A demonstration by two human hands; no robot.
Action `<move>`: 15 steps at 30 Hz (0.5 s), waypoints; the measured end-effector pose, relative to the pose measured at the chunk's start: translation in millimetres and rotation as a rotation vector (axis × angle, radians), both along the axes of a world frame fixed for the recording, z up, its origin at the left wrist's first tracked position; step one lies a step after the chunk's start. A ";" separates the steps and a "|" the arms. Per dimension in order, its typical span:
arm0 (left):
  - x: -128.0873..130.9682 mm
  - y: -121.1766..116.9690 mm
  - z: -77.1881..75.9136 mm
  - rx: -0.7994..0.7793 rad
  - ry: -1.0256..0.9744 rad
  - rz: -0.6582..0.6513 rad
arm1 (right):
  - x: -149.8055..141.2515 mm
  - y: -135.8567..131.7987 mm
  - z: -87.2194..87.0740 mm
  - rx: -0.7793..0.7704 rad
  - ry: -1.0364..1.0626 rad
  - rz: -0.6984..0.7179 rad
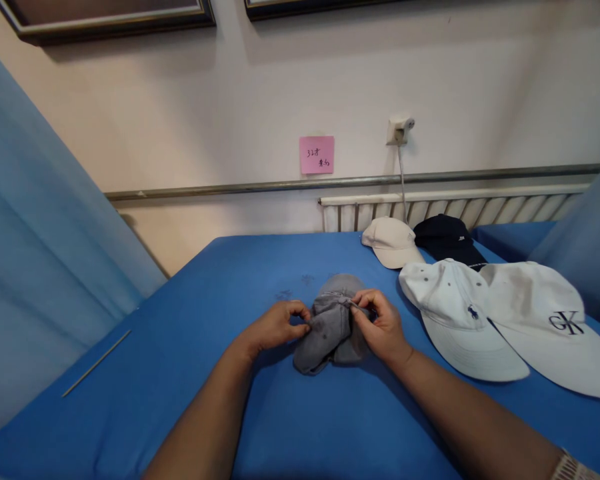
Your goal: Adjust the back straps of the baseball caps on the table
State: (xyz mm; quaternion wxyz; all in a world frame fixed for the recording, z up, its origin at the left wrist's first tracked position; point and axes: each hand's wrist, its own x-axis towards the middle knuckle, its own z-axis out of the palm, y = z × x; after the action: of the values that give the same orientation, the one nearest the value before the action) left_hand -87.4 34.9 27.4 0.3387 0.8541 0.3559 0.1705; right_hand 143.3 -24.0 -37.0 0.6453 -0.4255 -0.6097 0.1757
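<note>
A grey cap (325, 333) lies crumpled on the blue-covered table (180, 400), with its brim toward the wall and its crown fabric folded toward me. My left hand (283, 325) is closed at the cap's left side, thumb and forefinger pinching the cloth edge. On the other side, my right hand (380, 323) grips a strap or edge of the same cap between thumb and fingers. Part of the cap's right side is hidden behind the right hand.
To the right lie a beige cap (393, 240), a dark navy cap (447, 239), a white cap with a small horse logo (450, 293) and a larger white cap (535, 293). A thin stick (96, 363) rests at left. Blue curtains (45, 220) hang beside the table.
</note>
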 end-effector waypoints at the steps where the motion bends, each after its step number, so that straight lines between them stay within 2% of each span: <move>1: 0.3 -0.7 0.4 0.039 -0.015 0.018 | 0.3 0.5 -0.4 -0.001 0.005 0.001; 6: -1.8 -4.9 11.3 0.311 -0.141 0.207 | 1.2 3.3 -1.7 0.021 0.083 -0.047; 8: -2.6 -4.9 13.0 0.324 -0.132 0.231 | 0.8 3.0 -1.8 0.022 0.075 -0.052; 12: -2.0 -1.8 8.3 0.268 -0.034 0.192 | -0.6 1.9 -3.0 0.012 0.046 -0.031; 15: -2.0 -3.5 8.0 0.279 -0.073 0.188 | -1.0 3.4 -4.2 -0.004 0.063 -0.023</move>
State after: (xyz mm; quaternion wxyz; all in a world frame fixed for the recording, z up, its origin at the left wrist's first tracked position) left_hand -89.5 31.5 35.4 0.2120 0.8491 0.3944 0.2802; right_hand 142.3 -20.6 -41.2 0.6651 -0.4281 -0.5839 0.1827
